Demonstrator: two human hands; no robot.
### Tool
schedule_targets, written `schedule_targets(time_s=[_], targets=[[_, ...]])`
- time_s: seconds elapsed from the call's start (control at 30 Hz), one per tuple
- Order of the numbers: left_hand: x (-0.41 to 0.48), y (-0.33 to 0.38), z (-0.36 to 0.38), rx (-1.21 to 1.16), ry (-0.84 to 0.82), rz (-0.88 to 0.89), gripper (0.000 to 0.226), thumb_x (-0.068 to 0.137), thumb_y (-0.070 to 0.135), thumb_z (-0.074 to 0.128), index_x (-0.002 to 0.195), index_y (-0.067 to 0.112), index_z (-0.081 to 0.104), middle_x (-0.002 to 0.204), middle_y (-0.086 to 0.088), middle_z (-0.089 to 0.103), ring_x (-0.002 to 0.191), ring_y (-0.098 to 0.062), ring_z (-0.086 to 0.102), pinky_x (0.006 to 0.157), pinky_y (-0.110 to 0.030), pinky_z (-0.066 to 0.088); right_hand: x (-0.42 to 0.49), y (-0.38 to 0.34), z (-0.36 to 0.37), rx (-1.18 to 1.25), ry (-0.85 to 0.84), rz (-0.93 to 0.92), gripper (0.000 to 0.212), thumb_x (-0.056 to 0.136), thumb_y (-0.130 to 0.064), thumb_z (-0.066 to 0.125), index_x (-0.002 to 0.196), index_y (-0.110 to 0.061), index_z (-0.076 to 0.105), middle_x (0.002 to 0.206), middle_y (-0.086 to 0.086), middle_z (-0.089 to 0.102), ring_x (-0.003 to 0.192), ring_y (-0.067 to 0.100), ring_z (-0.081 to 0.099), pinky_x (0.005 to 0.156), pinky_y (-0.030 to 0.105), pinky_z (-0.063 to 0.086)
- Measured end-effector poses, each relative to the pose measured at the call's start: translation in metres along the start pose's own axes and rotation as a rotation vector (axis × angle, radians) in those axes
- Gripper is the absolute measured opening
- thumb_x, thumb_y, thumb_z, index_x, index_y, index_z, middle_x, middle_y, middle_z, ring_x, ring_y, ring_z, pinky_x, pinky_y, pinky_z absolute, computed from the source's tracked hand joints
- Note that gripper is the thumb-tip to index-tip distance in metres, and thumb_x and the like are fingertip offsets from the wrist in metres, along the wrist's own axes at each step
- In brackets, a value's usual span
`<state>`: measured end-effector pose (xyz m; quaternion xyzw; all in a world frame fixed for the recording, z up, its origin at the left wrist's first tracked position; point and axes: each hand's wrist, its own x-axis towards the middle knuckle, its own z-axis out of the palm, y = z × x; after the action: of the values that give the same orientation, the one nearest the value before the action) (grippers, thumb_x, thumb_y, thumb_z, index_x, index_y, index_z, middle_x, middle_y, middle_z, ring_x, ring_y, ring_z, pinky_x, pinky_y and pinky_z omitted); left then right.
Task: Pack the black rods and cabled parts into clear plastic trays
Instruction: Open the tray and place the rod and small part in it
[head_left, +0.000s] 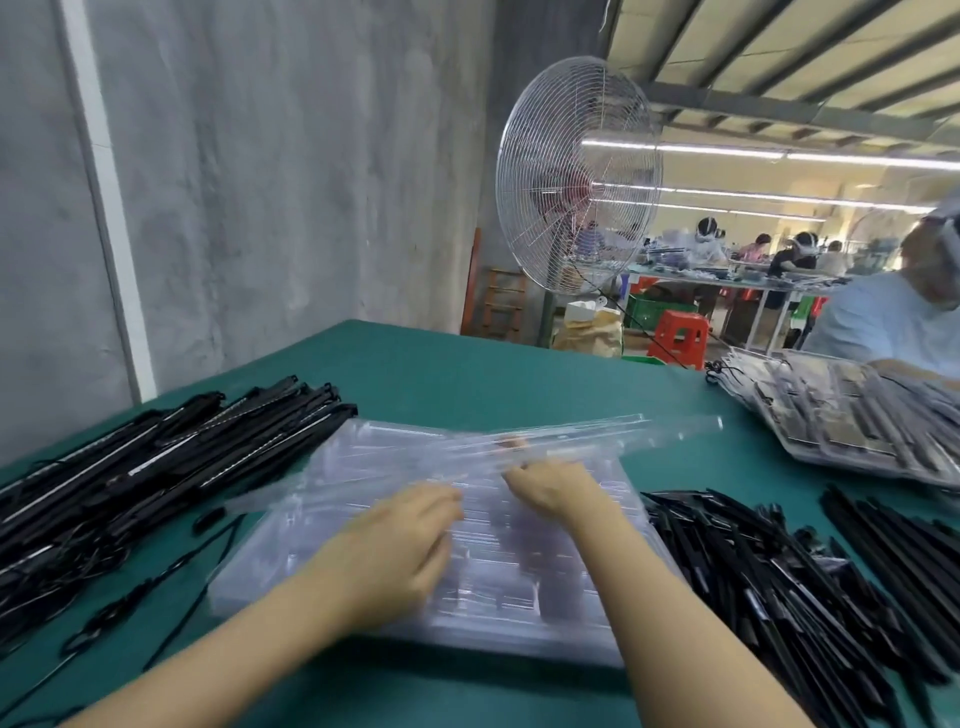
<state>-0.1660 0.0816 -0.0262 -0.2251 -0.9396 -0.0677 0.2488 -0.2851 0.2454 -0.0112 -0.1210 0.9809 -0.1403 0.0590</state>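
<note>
Left hand (395, 551) over tray stack (519, 603); top tray (597, 436) clear, glossy, tilted

No readable text, label, brand, number or sign is showing anywhere in the frame. The clear plastic trays (519, 597) at lower centre are blurring with motion, with no print that can be made out. The benches (727, 280) at far middle right are showing too small to read.
</note>
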Motion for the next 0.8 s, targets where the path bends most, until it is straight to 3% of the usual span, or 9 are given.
schedule_targets(time_s=[0.07, 0.13, 0.23, 0.3, 0.37, 0.47, 0.5, 0.67, 0.8], targets=[[0.021, -0.011, 0.006, -0.143, -0.21, -0.228, 0.041, 0.102, 0.034, 0.033, 0.141, 0.025, 0.042, 0.149, 0.013, 0.034, 0.136, -0.006, 0.033, 0.11, -0.023, 0.024, -0.001, 0.0, 0.005, -0.029, 0.064, -0.003, 0.053, 0.095, -0.048, 0.026, 0.135, -0.019, 0.044, 0.135, 0.017, 0.051, 0.124, 0.034, 0.046, 0.106, 0.043, 0.032], [0.043, -0.013, 0.016, -0.225, -0.405, -0.308, 0.05, 0.102, 0.045, 0.023, 0.149, 0.029, 0.026, 0.155, 0.012, 0.021, 0.142, -0.007, 0.021, 0.113, -0.022, 0.012, -0.004, -0.001, 0.01, -0.003, 0.112, -0.009, 0.052, 0.096, -0.047, 0.028, 0.135, -0.017, 0.043, 0.13, 0.019, 0.055, 0.12, 0.035, 0.049, 0.104, 0.044, 0.034], [0.066, -0.007, 0.032, -0.328, -0.514, -0.372, 0.05, 0.103, 0.044, 0.017, 0.15, 0.028, 0.021, 0.157, 0.008, 0.018, 0.143, -0.011, 0.019, 0.109, -0.017, 0.01, -0.006, 0.0, 0.009, -0.015, 0.1, -0.029, 0.046, 0.096, -0.035, 0.028, 0.131, -0.012, 0.048, 0.137, 0.017, 0.049, 0.12, 0.033, 0.05, 0.104, 0.044, 0.035], [0.076, -0.007, 0.04, -0.343, -0.477, -0.403, 0.046, 0.104, 0.038, 0.02, 0.145, 0.024, 0.034, 0.153, 0.001, 0.031, 0.138, -0.017, 0.031, 0.111, -0.026, 0.02, -0.005, 0.002, 0.009, -0.061, 0.072, -0.021, 0.046, 0.097, -0.031, 0.026, 0.135, -0.013, 0.044, 0.147, 0.012, 0.038, 0.123, 0.032, 0.047, 0.106, 0.045, 0.034], [0.083, -0.012, 0.048, -0.212, -0.387, -0.417, 0.04, 0.103, 0.029, 0.025, 0.137, 0.019, 0.043, 0.148, -0.004, 0.039, 0.133, -0.02, 0.038, 0.109, -0.031, 0.025, -0.007, 0.003, 0.012, -0.111, 0.094, -0.025, 0.042, 0.098, -0.028, 0.027, 0.129, -0.01, 0.05, 0.142, 0.013, 0.044, 0.12, 0.032, 0.05, 0.103, 0.042, 0.037], [0.083, -0.019, 0.059, -0.034, -0.477, -0.469, 0.055, 0.101, 0.04, 0.022, 0.152, 0.021, 0.011, 0.16, 0.003, 0.006, 0.146, -0.016, 0.007, 0.117, -0.041, -0.001, -0.012, 0.006, 0.021, -0.105, 0.19, -0.071, 0.022, 0.092, -0.018, 0.036, 0.098, -0.021, 0.057, 0.116, 0.012, 0.062, 0.106, 0.027, 0.056, 0.09, 0.033, 0.04], [0.081, -0.02, 0.063, -0.006, -0.497, -0.49, 0.057, 0.101, 0.045, 0.02, 0.152, 0.024, 0.005, 0.16, 0.005, 0.0, 0.147, -0.017, 0.001, 0.117, -0.045, -0.007, -0.014, 0.007, 0.023, -0.101, 0.19, -0.074, 0.022, 0.091, -0.017, 0.037, 0.098, -0.021, 0.058, 0.115, 0.012, 0.062, 0.106, 0.027, 0.056, 0.09, 0.033, 0.039], [0.078, -0.024, 0.068, 0.133, -0.289, -0.5, 0.053, 0.101, 0.035, 0.02, 0.151, 0.03, 0.006, 0.159, 0.008, 0.011, 0.145, -0.013, 0.008, 0.116, -0.044, -0.004, -0.016, 0.014, 0.037, -0.125, 0.226, -0.086, 0.044, 0.101, -0.034, 0.022, 0.133, -0.018, 0.046, 0.141, 0.007, 0.045, 0.131, 0.021, 0.036, 0.113, 0.045, 0.014], [0.078, -0.028, 0.071, 0.148, -0.036, -0.47, 0.05, 0.1, 0.037, 0.028, 0.149, 0.032, 0.02, 0.154, 0.008, 0.029, 0.14, -0.012, 0.025, 0.116, -0.036, 0.009, -0.014, 0.018, 0.04, -0.014, 0.2, -0.118, 0.044, 0.101, -0.038, 0.02, 0.142, -0.025, 0.033, 0.154, -0.008, 0.024, 0.143, 0.012, 0.013, 0.115, 0.047, -0.002]])
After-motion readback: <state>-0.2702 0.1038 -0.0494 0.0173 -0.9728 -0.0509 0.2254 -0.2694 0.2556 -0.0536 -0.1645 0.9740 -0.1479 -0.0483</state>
